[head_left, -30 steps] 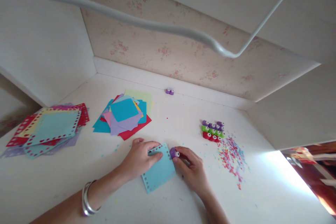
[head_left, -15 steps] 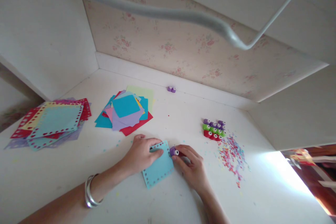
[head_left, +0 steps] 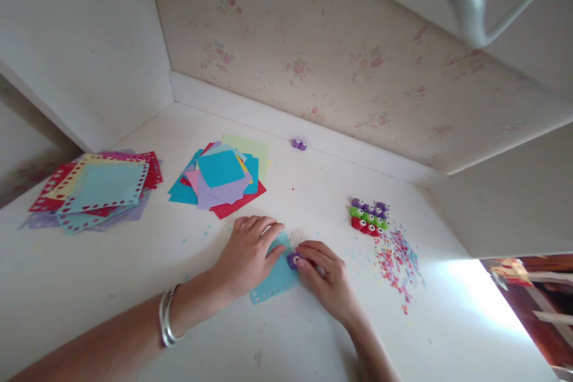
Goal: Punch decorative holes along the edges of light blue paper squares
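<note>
A light blue paper square (head_left: 274, 283), with small punched holes along its edges, lies in front of me. Across its upper left part my left hand (head_left: 251, 253) grips it, thumb on top; the fingers cover that corner. My right hand (head_left: 326, 274) closes its thumb and fingers around a small purple paper punch (head_left: 293, 260) with a white eye-like button. The punch sits at the paper's right edge. Whether its button is pressed down I cannot tell.
A pile of hole-edged papers (head_left: 114, 185) lies far left, beside a stack of plain coloured papers (head_left: 221, 170). Two purple punches (head_left: 299, 144) stand near the wall. On the right are rows of purple, green and red punches (head_left: 369, 216) and scattered confetti (head_left: 400, 262).
My left hand has moved right and farther over the paper, covering more of it. The right hand with the punch stays at the right edge. The camera view has shifted.
</note>
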`<state>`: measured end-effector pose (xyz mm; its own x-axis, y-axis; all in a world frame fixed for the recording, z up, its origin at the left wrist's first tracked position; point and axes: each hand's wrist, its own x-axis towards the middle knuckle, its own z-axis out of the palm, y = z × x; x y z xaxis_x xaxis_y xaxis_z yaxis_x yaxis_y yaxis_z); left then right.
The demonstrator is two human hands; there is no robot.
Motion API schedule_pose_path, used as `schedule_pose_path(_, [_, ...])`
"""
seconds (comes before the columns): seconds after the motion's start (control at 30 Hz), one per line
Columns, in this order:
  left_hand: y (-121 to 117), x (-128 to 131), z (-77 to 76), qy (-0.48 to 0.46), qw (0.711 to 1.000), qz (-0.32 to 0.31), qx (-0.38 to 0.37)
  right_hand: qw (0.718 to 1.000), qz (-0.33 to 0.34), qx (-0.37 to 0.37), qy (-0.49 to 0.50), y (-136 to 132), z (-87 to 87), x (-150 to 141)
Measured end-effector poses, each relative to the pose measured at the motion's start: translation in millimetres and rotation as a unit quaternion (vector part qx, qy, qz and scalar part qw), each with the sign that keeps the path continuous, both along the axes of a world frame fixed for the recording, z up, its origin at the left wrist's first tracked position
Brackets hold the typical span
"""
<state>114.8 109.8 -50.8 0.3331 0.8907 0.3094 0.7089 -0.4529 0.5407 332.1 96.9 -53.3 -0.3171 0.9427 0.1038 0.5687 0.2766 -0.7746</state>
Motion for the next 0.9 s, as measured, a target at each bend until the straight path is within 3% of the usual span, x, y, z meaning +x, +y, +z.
schedule_pose_path(0.1, [-11, -1, 8.2, 0.044, 0.999, -0.009, 0.005, 0.998, 0.009, -0.06, 0.0, 7, 10.1, -1])
schedule_pose_path(0.23, [-23, 1, 4.2, 0.082, 0.995, -0.037, -0.034, 0.99, 0.054, -0.13, -0.016, 15, 21.1, -1])
schedule_pose_path(0.67, [-25, 4, -16.3, 0.057, 0.995, -0.068, -0.034, 0.975, 0.028, -0.216, -0.047, 17, 25.8, 6])
schedule_pose_path(0.9, [-25, 5, -19.3, 0.058, 0.995, -0.073, -0.038, 0.971, 0.025, -0.23, -0.055, 22, 23.4, 6])
